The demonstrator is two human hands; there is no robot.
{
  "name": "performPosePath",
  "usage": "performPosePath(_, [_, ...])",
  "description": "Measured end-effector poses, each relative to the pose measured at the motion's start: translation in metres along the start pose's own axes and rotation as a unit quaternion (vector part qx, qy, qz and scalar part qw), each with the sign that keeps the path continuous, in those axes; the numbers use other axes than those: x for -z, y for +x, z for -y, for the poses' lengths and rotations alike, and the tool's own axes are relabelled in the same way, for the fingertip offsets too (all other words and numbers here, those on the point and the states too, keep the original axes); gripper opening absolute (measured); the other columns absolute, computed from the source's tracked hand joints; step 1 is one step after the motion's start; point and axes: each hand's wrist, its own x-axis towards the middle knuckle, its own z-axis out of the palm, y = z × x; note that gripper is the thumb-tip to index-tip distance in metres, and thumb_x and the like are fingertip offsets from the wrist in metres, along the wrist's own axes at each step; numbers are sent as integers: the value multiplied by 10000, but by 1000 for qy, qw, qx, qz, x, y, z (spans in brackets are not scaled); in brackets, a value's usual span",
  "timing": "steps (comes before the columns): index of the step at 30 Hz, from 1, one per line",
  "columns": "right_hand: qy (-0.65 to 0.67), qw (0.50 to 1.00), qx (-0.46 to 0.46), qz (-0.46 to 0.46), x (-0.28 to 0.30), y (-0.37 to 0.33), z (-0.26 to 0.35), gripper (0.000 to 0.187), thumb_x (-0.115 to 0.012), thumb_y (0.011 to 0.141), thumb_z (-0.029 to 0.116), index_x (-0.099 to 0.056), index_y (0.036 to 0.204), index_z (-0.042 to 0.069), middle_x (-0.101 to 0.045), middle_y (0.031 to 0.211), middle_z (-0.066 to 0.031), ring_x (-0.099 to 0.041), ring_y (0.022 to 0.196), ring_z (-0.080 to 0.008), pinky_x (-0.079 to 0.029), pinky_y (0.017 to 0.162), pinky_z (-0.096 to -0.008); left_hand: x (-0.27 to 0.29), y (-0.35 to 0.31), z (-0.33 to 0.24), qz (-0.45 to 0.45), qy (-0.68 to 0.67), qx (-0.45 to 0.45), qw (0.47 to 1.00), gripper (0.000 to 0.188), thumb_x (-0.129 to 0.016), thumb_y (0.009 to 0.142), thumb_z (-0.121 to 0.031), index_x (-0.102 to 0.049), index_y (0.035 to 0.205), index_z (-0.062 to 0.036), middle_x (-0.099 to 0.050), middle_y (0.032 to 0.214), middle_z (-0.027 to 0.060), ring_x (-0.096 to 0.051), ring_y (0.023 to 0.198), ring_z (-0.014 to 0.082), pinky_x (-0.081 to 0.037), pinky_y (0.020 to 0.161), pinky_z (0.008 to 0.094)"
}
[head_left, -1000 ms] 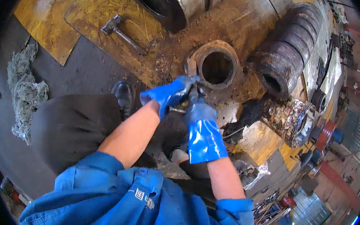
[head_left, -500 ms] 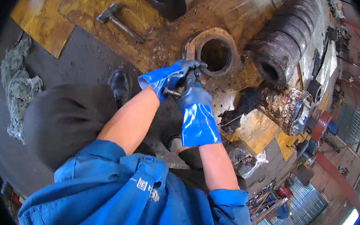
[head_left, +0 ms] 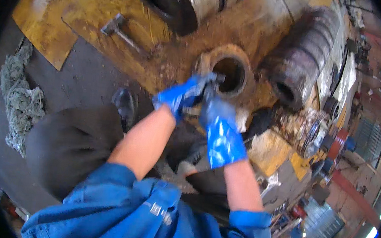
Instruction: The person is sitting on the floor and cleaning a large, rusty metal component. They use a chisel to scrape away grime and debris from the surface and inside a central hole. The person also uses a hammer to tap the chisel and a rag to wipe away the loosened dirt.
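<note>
Both my hands wear blue rubber gloves and meet close together in front of a rusty ring-shaped metal part (head_left: 245,74) with a wide round bore. My left hand (head_left: 187,91) is closed, its fingers reaching toward the near rim of the bore. Beside it, my right hand (head_left: 217,109) is also closed, smeared by motion. Something small and dark is gripped between the hands; blur and the gloves hide its kind. A short metal piece (head_left: 192,112) shows between the two gloves, also blurred.
A hammer (head_left: 127,37) lies on the oily yellow sheet (head_left: 90,13) to the far left. Large cylindrical metal parts lie behind (head_left: 188,4) and to the right (head_left: 304,56). A dirty drum-shaped piece (head_left: 306,130) sits nearer right. Grey tangled netting (head_left: 18,93) lies on the left floor.
The whole view has shifted, so the ring and the parts behind it appear lower. My hands appear slightly lower and farther right, more blurred, and remain together by the bore.
</note>
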Motion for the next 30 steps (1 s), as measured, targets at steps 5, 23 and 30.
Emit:
performPosePath(5, [-95,992,25,76,-20,-8,-35,605,-606,879,156,-453,1463,135,-698,1191,-200,-716,974,-404,-576,795,-541,-33,-24,20,-70,-103,80,989,325,-544,1050,-307,-659,1297,-130,-621,860,14,-617,725,166,-549,670,323])
performPosePath(23, [-198,959,139,148,-29,-48,-81,697,-597,882,174,-373,1542,168,-674,1176,-171,-707,952,-356,-518,833,-528,-36,-1,119,-167,-142,104,970,327,-505,1063,-316,-703,1218,-108,-663,815,57,-488,496,147,-430,445,301])
performPosePath(30, [-178,965,177,68,-73,-83,-146,609,-545,928,175,-387,1516,207,-658,1156,-135,-711,914,-332,-511,792,-536,-63,0,165,-126,-147,119,974,339,-577,1022,-360,-692,1202,-97,-648,772,57,-533,495,196,-495,477,378])
